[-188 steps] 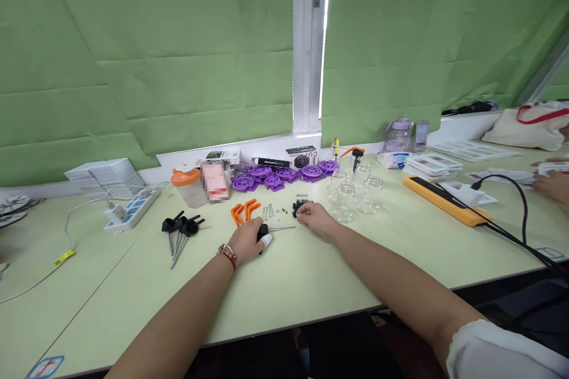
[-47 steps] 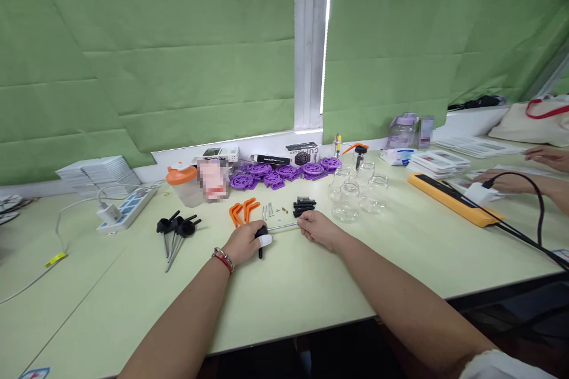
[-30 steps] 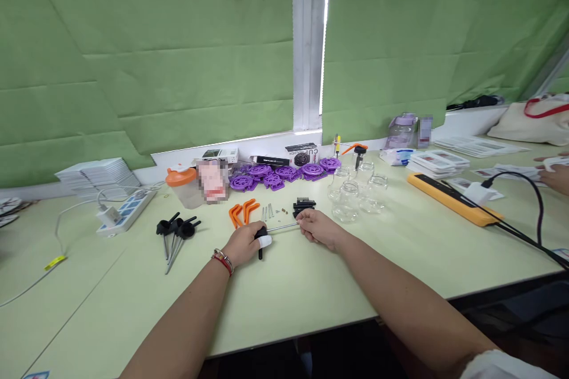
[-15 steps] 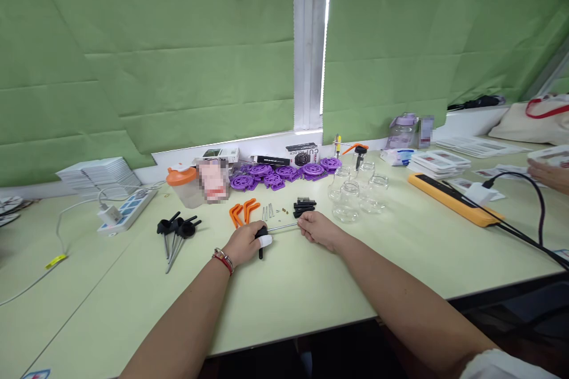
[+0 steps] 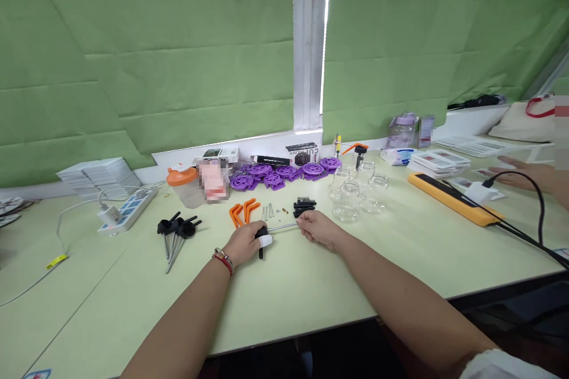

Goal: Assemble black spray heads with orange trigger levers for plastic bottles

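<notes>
Metal rod (image 5: pixel 281 227) sits between both hands: left hand (image 5: pixel 243 243) grips its black handle end, right hand (image 5: pixel 316 227) pinches the tip, low over the table (image 5: pixel 311 284).

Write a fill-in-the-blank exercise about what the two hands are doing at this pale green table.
1. The left hand grips the ____ plastic handle of a thin metal rod.
2. The right hand pinches the rod's far ____.
3. The bent plastic pieces just beyond the left hand are ____.
4. The clear jars beyond the right hand are made of ____.

Missing words: black; end; orange; glass
</notes>
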### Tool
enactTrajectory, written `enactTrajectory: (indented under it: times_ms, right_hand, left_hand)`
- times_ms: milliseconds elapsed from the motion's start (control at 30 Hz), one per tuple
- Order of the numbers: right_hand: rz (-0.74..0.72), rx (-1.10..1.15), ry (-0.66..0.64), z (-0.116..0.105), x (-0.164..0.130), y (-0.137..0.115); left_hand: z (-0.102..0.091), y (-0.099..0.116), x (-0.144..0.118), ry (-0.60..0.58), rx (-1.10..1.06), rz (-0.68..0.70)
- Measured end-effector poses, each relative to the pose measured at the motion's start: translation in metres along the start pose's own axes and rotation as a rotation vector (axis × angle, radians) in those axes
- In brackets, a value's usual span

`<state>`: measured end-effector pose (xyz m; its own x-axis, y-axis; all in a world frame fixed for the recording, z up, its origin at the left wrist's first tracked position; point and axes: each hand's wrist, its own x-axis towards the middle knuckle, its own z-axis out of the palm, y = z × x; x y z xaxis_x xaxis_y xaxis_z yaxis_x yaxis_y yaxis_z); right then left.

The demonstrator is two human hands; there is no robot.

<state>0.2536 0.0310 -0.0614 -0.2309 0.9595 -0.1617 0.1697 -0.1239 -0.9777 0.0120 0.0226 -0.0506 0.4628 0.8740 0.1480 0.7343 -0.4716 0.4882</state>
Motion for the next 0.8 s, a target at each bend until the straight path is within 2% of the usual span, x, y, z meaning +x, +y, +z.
enactTrajectory:
  times_ms: [167, 800]
  right_hand:
    - [-0.025, 0.045, -0.048, -0.0022, -0.0024, -0.0006]
    - [-0.016, -0.020, -0.024, 0.0002, 0.0023, 0.0036]
  left_hand:
    - [-0.0001, -0.0002, 0.0002, -0.002, -0.001, 0.008]
    - [-0.0036, 0.0048, 0.0007, -0.023, -0.014, -0.011]
